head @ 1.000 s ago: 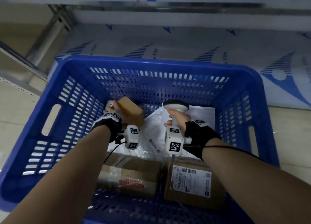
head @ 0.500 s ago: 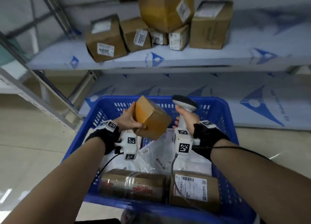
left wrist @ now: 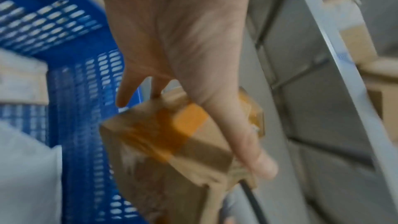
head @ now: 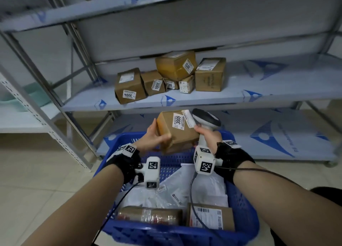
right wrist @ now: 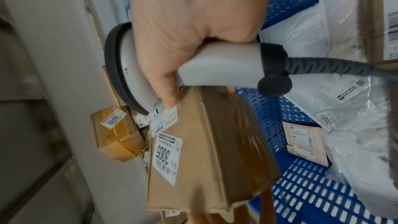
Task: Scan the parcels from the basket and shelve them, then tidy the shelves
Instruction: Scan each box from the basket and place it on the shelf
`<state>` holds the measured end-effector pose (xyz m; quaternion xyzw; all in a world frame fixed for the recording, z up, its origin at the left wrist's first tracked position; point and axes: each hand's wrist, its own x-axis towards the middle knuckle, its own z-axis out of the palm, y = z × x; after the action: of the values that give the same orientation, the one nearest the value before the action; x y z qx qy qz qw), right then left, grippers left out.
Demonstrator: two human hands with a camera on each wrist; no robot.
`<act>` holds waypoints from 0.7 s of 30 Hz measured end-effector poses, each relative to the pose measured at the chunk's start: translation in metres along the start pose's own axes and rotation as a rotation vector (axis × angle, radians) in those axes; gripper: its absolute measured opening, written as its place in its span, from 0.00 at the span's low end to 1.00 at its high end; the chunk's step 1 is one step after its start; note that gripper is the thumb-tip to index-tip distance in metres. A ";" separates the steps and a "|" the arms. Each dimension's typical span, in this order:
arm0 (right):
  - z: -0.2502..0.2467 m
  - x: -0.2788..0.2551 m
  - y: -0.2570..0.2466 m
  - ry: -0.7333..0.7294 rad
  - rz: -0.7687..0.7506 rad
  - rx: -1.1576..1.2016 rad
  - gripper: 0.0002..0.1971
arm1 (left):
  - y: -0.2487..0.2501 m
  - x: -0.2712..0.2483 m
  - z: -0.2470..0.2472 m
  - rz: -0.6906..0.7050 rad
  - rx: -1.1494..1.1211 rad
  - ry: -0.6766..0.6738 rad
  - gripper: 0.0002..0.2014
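I have the small brown parcel [head: 176,130] up above the far rim of the blue basket [head: 240,205], in front of the lower shelf edge, with its white 3005 label facing me. My left hand [head: 152,137] grips it from the left side, thumb across the near face; my right hand [head: 208,134] is wrapped round the handle of the grey scanner [head: 205,120], whose head sits just right of the parcel's top corner, touching a loose white label there. Behind, on the middle shelf [head: 259,95], a cluster of brown boxes [head: 166,79] crowds the left half, marked 3004, 3005, 3013 and others, one box perched tilted on top. In the basket lie white plastic mailers [head: 185,192], one tagged 2007, a taped brown roll-shaped package [head: 149,215] and a labelled carton [head: 210,219] at the near wall; the scanner's cable [head: 192,195] trails down over them. The left wrist view adds orange-brown tape [left wrist: 172,132] crossing the parcel's back face, hidden from the head camera, and my thumb along its edge. The right wrist view shows my thumb tip pressing the loose label against the parcel, plus a small flat cardboard envelope [right wrist: 305,144] on the basket floor, which the head view hides.
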<state>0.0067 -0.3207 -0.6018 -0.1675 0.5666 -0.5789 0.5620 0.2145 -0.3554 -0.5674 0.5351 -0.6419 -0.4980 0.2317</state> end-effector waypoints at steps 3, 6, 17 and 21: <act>0.007 -0.010 -0.002 0.001 0.005 0.031 0.27 | 0.009 0.000 0.002 -0.045 -0.164 0.040 0.46; 0.011 -0.015 -0.001 -0.050 -0.003 0.038 0.17 | 0.012 -0.001 0.000 -0.085 -0.220 0.055 0.56; -0.010 0.011 0.002 -0.167 0.034 -0.016 0.23 | 0.010 0.005 -0.017 -0.221 -0.186 0.015 0.18; -0.006 0.021 0.016 -0.200 0.052 -0.037 0.23 | 0.007 0.020 -0.007 -0.278 -0.119 0.134 0.36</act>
<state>0.0026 -0.3315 -0.6267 -0.2201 0.5226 -0.5339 0.6272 0.2107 -0.3766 -0.5632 0.6359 -0.5144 -0.5256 0.2341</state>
